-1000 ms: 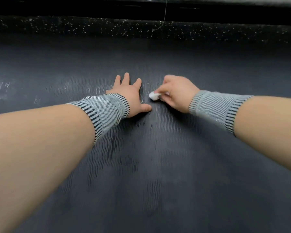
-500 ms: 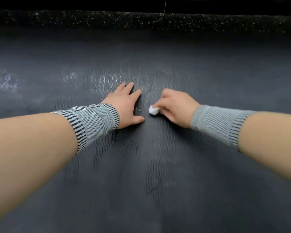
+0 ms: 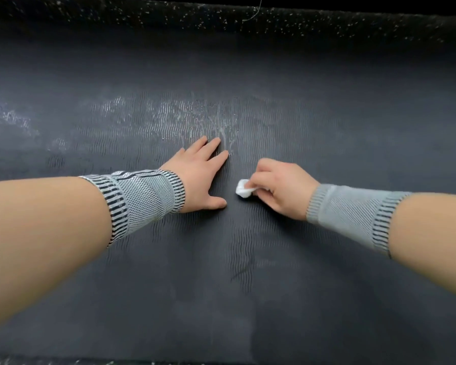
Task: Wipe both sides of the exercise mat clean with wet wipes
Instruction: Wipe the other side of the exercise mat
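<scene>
**Wiping the mat, wipe pinched in the right hand**

Looking down through the head camera, I see both forearms reaching forward over the mat (image 3: 248, 299), a dark sheet with a fine wavy ribbed texture that fills nearly the whole view. The right hand (image 3: 284, 191) has its fingers curled around a small balled-up white wipe (image 3: 244, 191), grasping it between fingertips and thumb. The wipe pokes out on the left side of that grip and sits on the mat surface, as far as I can tell touching it.

Just left of the wipe, apart from it by a narrow strip of mat, lies the left hand (image 3: 200, 177). It is released and flat: palm down, fingers straight and pressed on the mat, thumb spread out toward the wipe. It holds nothing.

Beyond the left fingertips, up and to the left of the grip, the mat shows pale shiny streaks and smears (image 3: 195, 111), with a few thin light lines running toward the fingertips. Another pale patch sits at the far left edge of the view.

Each wrist wears a grey knit band (image 3: 142, 201) with dark striped edges; the one behind the grip (image 3: 353, 214) is plainer grey.

Past the mat's far edge runs a black speckled floor (image 3: 169, 17).
</scene>
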The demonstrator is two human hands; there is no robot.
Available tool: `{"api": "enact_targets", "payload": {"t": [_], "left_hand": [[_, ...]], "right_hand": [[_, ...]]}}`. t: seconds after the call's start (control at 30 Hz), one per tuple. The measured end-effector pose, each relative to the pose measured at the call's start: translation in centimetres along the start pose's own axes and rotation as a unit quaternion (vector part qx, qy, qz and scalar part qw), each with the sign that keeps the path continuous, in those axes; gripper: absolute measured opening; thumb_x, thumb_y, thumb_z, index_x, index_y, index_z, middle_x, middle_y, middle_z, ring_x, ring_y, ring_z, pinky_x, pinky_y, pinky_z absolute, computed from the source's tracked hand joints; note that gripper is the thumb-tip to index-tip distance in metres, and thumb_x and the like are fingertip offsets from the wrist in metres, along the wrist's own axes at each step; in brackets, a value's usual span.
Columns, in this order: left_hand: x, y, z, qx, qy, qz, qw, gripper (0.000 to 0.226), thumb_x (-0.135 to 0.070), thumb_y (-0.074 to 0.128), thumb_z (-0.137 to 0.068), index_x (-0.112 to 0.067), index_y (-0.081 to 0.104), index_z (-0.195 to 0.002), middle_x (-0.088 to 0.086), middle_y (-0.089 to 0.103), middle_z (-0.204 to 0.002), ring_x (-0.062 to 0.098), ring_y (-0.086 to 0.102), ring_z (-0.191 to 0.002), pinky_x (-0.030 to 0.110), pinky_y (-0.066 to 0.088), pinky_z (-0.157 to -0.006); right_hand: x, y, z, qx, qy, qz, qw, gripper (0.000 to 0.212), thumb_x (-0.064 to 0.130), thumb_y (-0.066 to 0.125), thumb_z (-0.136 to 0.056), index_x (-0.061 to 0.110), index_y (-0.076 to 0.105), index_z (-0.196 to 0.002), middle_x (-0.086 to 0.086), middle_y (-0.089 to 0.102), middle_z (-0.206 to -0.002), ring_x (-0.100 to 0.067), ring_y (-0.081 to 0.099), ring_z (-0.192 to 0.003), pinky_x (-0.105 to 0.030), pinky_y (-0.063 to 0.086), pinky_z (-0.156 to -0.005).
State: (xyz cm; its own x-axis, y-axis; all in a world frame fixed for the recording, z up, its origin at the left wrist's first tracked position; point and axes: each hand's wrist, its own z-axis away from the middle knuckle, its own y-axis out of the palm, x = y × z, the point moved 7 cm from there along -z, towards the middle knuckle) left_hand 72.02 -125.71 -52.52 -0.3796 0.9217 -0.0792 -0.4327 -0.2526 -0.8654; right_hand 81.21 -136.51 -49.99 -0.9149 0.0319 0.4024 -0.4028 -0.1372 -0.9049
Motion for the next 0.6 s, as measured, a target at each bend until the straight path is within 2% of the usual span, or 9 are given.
{"api": "enact_targets", "payload": {"t": [0.13, 0.23, 0.33, 0.43, 0.53, 0.6], "left_hand": [[-0.4, 0.0, 0.3, -0.001, -0.005, 0.0, 1.0, 0.107, -0.069, 0.057, -0.077, -0.02, 0.002, -0.155, 0.004, -0.008, -0.162, 0.025, -0.006, -0.149, 0.048, 0.014, -0.118], [-0.8, 0.0, 0.5, 0.001, 0.0, -0.007, 1.0, 0.105, -0.067, 0.057, -0.079, -0.019, 0.003, -0.155, 0.004, -0.007, -0.162, 0.025, -0.006, -0.149, 0.049, 0.015, -0.117], [-1.3, 0.5, 1.3, 0.002, 0.013, -0.02, 1.0, 0.108, -0.07, 0.057, -0.078, -0.019, 0.002, -0.155, 0.004, -0.007, -0.162, 0.025, -0.005, -0.149, 0.05, 0.016, -0.117], [-1.7, 1.4, 2.2, 0.008, 0.025, -0.037, 0.999, 0.111, -0.073, 0.056, -0.076, -0.019, -0.001, -0.155, 0.004, -0.011, -0.162, 0.026, -0.008, -0.149, 0.052, 0.015, -0.117], [-1.7, 1.8, 2.7, 0.004, 0.025, -0.044, 0.999, 0.11, -0.073, 0.054, -0.077, -0.019, -0.002, -0.154, 0.003, -0.013, -0.161, 0.025, -0.009, -0.148, 0.052, 0.014, -0.117], [-1.8, 1.8, 2.8, 0.002, 0.023, -0.049, 0.999, 0.11, -0.073, 0.053, -0.077, -0.018, -0.002, -0.154, 0.004, -0.012, -0.161, 0.026, -0.008, -0.149, 0.052, 0.015, -0.117]], "right_hand": [[-3.7, -1.7, -3.7, -0.056, 0.09, 0.026, 0.994, 0.02, 0.021, 0.056, -0.09, 0.014, 0.065, -0.106, -0.009, 0.054, -0.105, -0.031, 0.057, -0.092, -0.034, 0.04, -0.077], [-3.7, -1.4, -3.8, -0.077, 0.135, 0.046, 0.987, 0.021, 0.022, 0.051, -0.091, 0.015, 0.062, -0.107, -0.008, 0.052, -0.109, -0.032, 0.057, -0.094, -0.035, 0.042, -0.079], [-0.6, 0.0, -0.9, -0.07, 0.1, 0.043, 0.991, 0.02, 0.019, 0.051, -0.09, 0.01, 0.062, -0.103, -0.011, 0.052, -0.104, -0.034, 0.057, -0.088, -0.036, 0.041, -0.072], [3.1, 1.8, 2.4, -0.007, 0.017, 0.015, 1.0, 0.013, 0.015, 0.054, -0.087, 0.008, 0.063, -0.095, -0.012, 0.054, -0.097, -0.034, 0.057, -0.08, -0.032, 0.037, -0.063], [3.4, 2.2, 2.5, 0.043, -0.02, 0.02, 0.999, 0.015, 0.017, 0.053, -0.09, 0.009, 0.062, -0.098, -0.011, 0.053, -0.101, -0.035, 0.058, -0.083, -0.036, 0.043, -0.068], [1.7, 1.2, 0.6, 0.025, 0.01, 0.047, 0.999, 0.019, 0.02, 0.051, -0.091, 0.012, 0.061, -0.105, -0.01, 0.052, -0.106, -0.033, 0.057, -0.09, -0.036, 0.041, -0.073]]}}
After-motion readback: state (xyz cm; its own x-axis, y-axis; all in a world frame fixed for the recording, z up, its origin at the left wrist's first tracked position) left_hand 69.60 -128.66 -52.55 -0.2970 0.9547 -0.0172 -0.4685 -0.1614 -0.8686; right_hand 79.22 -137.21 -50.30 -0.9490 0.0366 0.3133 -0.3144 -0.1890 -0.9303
